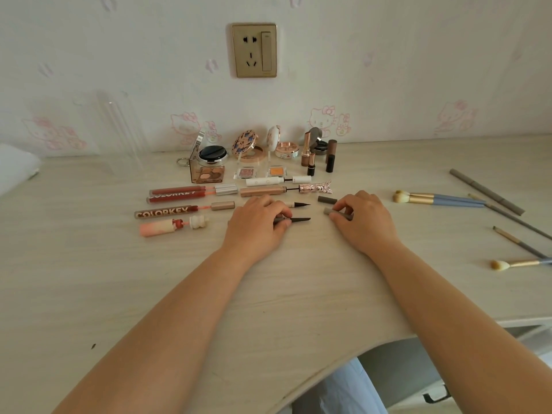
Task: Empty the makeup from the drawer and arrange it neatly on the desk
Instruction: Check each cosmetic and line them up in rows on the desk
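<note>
While my left grip (257, 222) holds an uncapped pencil (297, 219) on the surface (268, 294), my right grip (363, 221) pinches its grey cap (337, 214).

Left hand (257, 224) and right hand (363, 221) rest palm-down, each grip pinched closed.

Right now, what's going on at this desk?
A person is laying makeup out in rows on the pale wood-grain desk. The left hand pins an uncapped dark-tipped liner pen to the surface, while the right hand holds its grey cap just apart from the tip. Compacts and lipsticks line the wall, with red lip gloss tubes on the left. The blue-handled brushes on the right lie loose.
</note>
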